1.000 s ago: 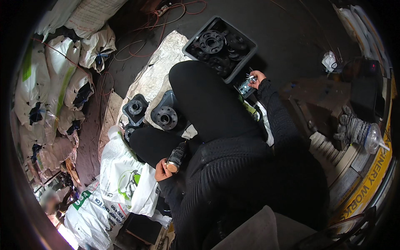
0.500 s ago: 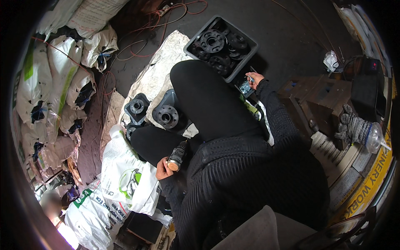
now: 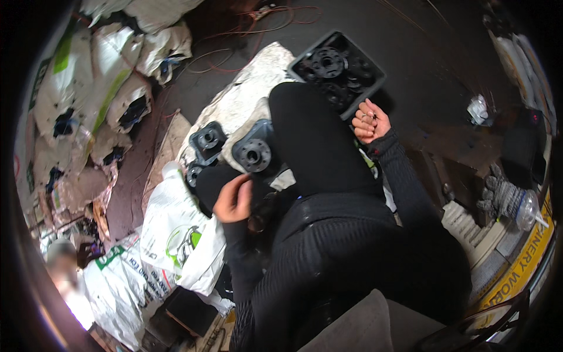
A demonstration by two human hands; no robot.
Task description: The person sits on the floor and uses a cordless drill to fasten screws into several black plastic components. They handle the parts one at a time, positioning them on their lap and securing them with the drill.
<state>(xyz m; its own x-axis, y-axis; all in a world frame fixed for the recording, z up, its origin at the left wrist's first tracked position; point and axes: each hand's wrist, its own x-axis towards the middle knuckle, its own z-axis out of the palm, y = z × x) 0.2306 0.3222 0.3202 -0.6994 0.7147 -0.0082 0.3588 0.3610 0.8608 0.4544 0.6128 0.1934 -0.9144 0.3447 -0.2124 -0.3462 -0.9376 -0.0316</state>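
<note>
My left hand (image 3: 233, 199) is off the power driver, with its fingers loosely stretched out and blurred by motion. Below it, between my legs, the dark shape of the driver (image 3: 257, 220) shows faintly. My right hand (image 3: 370, 122) is by my right knee, palm up, fingers curled in; what they hold, if anything, is too small to make out. Ahead of my left hand, a round black hub with bolt holes (image 3: 254, 155) sits on a grey square base. A similar hub (image 3: 208, 139) is farther left, with part of another beside it.
Beyond my right hand stands a grey crate (image 3: 375, 88) of black round parts. White sacks (image 3: 176, 234) lie at my left, and more are stacked at far left. Hoses trail over the floor at the back. A grey knitted glove (image 3: 501, 196) and a clear plastic cup (image 3: 528, 205) are at right.
My left hand has let go of the driver and moved up and forward. The right hand has risen from the small tray of screws and turned palm up. The whole view has shifted.
</note>
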